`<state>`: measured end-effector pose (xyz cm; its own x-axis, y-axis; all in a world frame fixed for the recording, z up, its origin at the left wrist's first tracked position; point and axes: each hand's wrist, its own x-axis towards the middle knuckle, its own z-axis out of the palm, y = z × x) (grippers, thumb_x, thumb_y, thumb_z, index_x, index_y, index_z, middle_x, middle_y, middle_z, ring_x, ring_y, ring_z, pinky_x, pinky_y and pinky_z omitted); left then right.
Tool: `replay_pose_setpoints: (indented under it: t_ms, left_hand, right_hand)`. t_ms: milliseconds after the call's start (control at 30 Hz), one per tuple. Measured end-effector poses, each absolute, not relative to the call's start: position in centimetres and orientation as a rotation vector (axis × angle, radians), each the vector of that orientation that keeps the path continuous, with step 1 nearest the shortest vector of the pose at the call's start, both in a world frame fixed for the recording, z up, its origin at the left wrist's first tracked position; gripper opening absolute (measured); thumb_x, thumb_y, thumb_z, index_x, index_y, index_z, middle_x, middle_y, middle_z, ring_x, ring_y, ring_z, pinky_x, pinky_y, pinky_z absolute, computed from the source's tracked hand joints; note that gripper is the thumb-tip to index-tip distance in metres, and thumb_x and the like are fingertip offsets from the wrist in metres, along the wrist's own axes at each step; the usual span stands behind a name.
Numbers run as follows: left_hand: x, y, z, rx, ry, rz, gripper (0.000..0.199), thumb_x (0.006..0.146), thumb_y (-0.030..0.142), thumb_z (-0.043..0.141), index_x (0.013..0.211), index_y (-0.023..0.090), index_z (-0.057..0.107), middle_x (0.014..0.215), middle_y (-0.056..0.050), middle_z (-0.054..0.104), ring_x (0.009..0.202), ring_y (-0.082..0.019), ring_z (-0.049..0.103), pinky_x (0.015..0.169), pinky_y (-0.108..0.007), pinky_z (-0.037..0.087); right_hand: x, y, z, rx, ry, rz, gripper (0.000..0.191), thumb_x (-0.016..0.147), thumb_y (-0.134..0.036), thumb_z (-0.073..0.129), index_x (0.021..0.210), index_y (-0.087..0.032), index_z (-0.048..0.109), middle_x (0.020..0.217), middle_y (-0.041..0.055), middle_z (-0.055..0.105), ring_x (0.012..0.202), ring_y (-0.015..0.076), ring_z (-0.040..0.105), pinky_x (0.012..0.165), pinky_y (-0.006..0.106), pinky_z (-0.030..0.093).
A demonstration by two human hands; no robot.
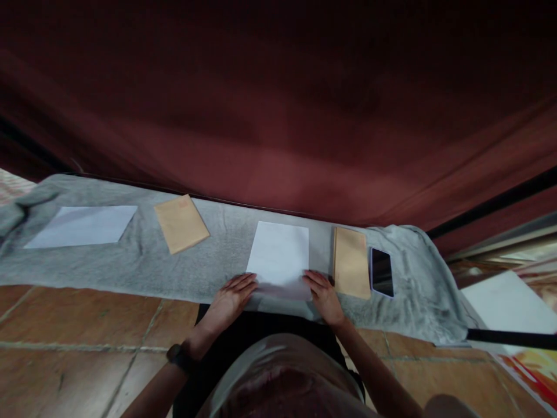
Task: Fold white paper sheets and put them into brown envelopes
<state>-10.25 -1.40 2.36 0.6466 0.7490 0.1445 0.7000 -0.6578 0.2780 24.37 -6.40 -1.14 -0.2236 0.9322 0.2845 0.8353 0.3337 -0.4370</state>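
Observation:
A white sheet of paper (279, 253) lies on the grey cloth in front of me, its near edge shaded. At its lower left edge rests my left hand (235, 293), fingers stretched toward the paper. My right hand (323, 295) touches the lower right edge in the same way, fingers extended. Just right of that hand is a stack of brown envelopes (351, 262), with a dark-screened phone (382, 273) beside it. Another brown envelope (181, 223) sits at an angle left of the sheet. Farther left lies a stack of white paper (85, 225).
The long surface is covered by a grey cloth (221, 238). A dark red curtain (278, 145) hangs behind it. Black poles (509, 338) stand at the sides. A white board (513, 305) is at the far right, above the tiled floor (78, 325).

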Motion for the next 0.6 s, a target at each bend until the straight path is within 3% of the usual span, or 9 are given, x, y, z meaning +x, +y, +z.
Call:
replay_pose_setpoints:
  t_ms: [167,300,433,600]
  left_hand:
    - [-9.9,-2.3,1.1,2.750,1.161,0.349,0.050,0.091,0.004,0.052,0.134,0.025,0.064,0.145,-0.007,0.061,0.136,-0.020,0.056,0.115,-0.040,0.046]
    - [-8.8,-3.1,0.3,2.815,1.167,0.361,0.053,0.090,0.002,0.048,0.138,0.022,0.062,0.145,-0.009,0.061,0.137,-0.021,0.055,0.115,-0.039,0.045]
    - [-7.7,-3.4,0.9,2.833,1.156,0.377,0.051,0.091,0.003,0.048,0.137,0.020,0.062,0.144,-0.011,0.062,0.137,-0.022,0.055,0.114,-0.039,0.046]
    - [-7.6,-3.5,2.6,2.742,1.170,0.274,0.054,0.084,0.007,0.052,0.136,0.018,0.063,0.148,-0.011,0.058,0.139,-0.024,0.053,0.116,-0.042,0.044]
  right_hand:
    - [24.7,-5.9,-0.9,-1.587,-2.000,0.320,0.061,0.086,0.002,0.041,0.129,-0.029,0.071,0.131,0.0027,0.072,0.122,0.0198,0.067,0.109,0.042,0.055]
    - [23.7,-4.5,-0.2,-1.679,-1.867,0.296,0.050,0.098,-0.012,0.037,0.136,-0.028,0.065,0.130,0.0021,0.072,0.119,0.0193,0.069,0.107,0.039,0.056]
    - [20.4,-2.1,0.4,-1.701,-1.997,0.208,0.044,0.104,-0.026,0.041,0.144,-0.017,0.058,0.147,0.0101,0.059,0.137,0.0219,0.056,0.115,0.040,0.048]
    - [16.5,1.0,-0.5,-1.713,-2.101,0.125,0.047,0.106,-0.031,0.043,0.148,-0.015,0.052,0.157,0.0134,0.047,0.148,0.0262,0.042,0.122,0.048,0.036]
